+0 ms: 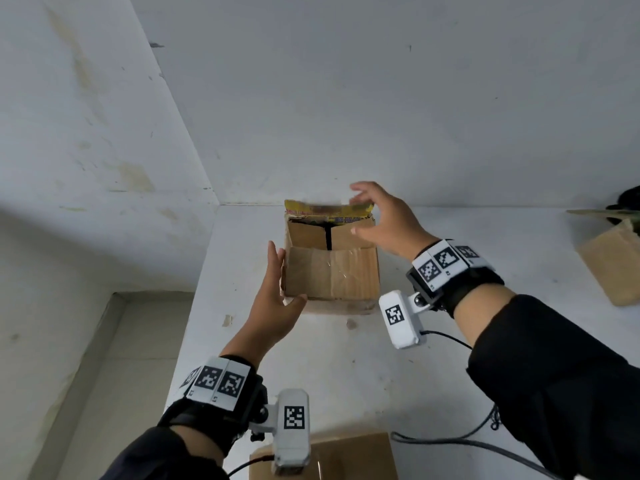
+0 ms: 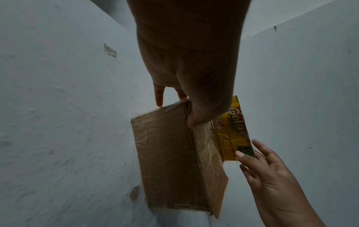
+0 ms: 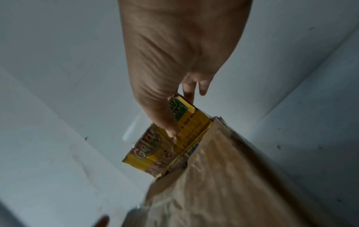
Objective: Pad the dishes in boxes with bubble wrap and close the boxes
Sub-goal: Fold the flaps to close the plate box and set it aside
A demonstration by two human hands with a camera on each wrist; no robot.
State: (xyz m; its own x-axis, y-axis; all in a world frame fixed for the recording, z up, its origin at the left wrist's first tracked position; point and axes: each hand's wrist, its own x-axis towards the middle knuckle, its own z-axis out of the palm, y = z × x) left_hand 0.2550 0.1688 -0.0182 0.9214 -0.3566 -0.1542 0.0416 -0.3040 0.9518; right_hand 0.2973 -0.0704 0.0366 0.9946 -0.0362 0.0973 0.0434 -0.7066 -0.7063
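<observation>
A small cardboard box [image 1: 330, 275] stands on the white table [image 1: 346, 358] close to the wall corner. Its inner flaps lie folded in with a dark gap between them, and I see no dishes or bubble wrap. The far flap [image 1: 322, 210], printed yellow, stands up. My left hand [image 1: 278, 278] lies flat against the box's left side, fingers straight, thumb at the front corner [image 2: 174, 113]. My right hand [image 1: 367, 211] pinches the flap's right end [image 3: 180, 115], thumb on the printed face [image 2: 231, 138] and fingers behind it.
A second cardboard box [image 1: 346, 459] sits at the near table edge under my left wrist. A third box [image 1: 613, 261] and a dark object [image 1: 628, 199] lie at the far right. Cables [image 1: 450, 441] trail across the near right. The table ends at the left, above the floor.
</observation>
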